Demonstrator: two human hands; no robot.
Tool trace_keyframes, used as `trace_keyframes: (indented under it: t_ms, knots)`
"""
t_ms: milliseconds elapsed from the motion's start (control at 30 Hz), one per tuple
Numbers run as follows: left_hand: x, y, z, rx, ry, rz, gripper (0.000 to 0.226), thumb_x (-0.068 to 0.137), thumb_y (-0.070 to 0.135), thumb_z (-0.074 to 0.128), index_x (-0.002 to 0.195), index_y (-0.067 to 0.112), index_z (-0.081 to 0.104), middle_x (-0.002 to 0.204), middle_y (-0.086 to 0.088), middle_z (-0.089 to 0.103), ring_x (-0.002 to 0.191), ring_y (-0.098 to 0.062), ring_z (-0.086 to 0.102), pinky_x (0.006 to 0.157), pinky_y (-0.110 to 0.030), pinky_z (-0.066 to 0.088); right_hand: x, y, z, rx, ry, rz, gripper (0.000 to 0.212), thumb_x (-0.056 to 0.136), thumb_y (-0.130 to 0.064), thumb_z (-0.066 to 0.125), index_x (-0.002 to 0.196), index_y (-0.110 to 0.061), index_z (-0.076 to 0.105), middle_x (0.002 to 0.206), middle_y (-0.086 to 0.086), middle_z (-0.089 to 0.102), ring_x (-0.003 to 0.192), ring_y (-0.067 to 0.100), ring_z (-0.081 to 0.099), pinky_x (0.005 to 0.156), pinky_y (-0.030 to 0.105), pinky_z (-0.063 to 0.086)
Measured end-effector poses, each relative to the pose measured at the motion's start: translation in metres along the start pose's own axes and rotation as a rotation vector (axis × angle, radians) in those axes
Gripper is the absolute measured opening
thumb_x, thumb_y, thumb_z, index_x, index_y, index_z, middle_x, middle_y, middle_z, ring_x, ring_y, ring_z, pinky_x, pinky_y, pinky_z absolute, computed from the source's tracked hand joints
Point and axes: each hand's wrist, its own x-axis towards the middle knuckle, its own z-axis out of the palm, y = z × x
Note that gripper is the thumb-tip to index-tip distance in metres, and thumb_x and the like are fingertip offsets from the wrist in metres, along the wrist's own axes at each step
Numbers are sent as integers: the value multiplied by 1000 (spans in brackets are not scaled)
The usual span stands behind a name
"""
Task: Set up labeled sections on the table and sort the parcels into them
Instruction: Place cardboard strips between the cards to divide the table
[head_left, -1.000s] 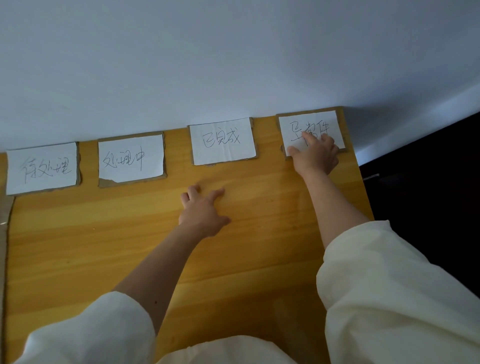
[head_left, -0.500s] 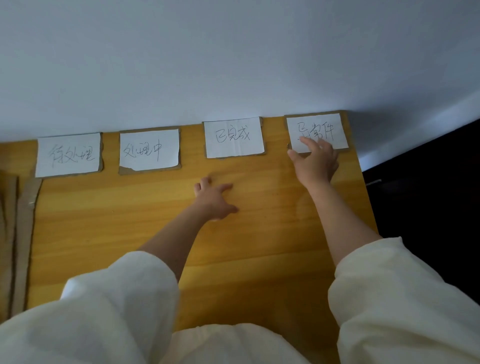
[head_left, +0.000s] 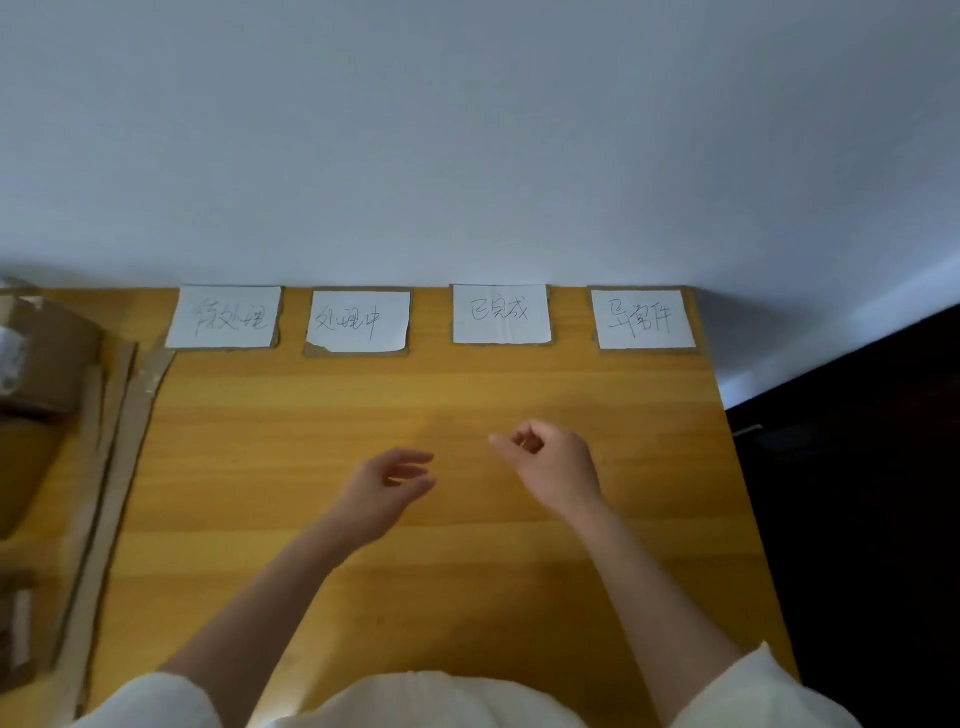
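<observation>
Several handwritten white labels on cardboard backing lie in a row along the far edge of the wooden table (head_left: 467, 597): the leftmost label (head_left: 224, 317), a second label (head_left: 358, 322), a third label (head_left: 501, 313) and the rightmost label (head_left: 644, 318). My left hand (head_left: 389, 483) hovers over the table's middle with its fingers loosely curled and holds nothing. My right hand (head_left: 550, 462) is beside it, fingers loosely curled, also holding nothing. A brown cardboard parcel (head_left: 44, 353) sits at the left edge.
Cardboard strips (head_left: 119, 467) lie along the table's left side, with another parcel (head_left: 18, 629) at the lower left. A pale wall rises right behind the labels. The table's right edge drops off to a dark floor (head_left: 857, 493).
My right hand has left the rightmost label and drawn back to the table's middle. My left hand lifted off the table and pulled back too. The view shifted, showing parcels at left.
</observation>
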Motion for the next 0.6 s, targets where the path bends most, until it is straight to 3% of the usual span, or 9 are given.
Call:
trace_keyframes:
  t_ms: [133,200,367,500,600]
  knots:
    - [-45,-37,-22,-61,101,-27,17,87,20,69,97,33,67,98,0,71,84,-11,66,75,-30,51,-35,-6,29,-52,-95,2,46,88,-53,63,61,-24,37,57,-5,37,53,15,34,55,30,29]
    - [-60,-52,-34,-73,138,-49,17,87,20,68,101,29,67,98,1,70,87,-13,66,72,-27,49,-48,-10,44,-37,-139,-2,47,89,-51,63,61,-25,35,57,-5,34,53,15,33,56,29,28]
    - [-82,-80,-68,-99,234,-65,19,87,25,68,106,28,66,97,8,69,92,-12,66,76,-25,49,-66,-35,91,-12,-207,-2,42,90,-46,63,65,-21,40,61,-4,39,54,15,35,55,29,30]
    - [-94,-101,-101,-67,290,-46,23,87,32,66,110,29,64,100,11,67,89,-4,64,71,-18,47,-73,-75,138,-14,-202,-20,37,89,-43,65,69,-18,46,63,-4,45,55,13,40,55,28,31]
    - [-100,-126,-134,-76,311,-71,27,86,36,67,112,29,63,106,12,64,96,-6,63,77,-22,49,-78,-108,180,21,-219,-18,28,89,-41,66,75,-19,54,68,-5,51,59,13,47,57,27,37]
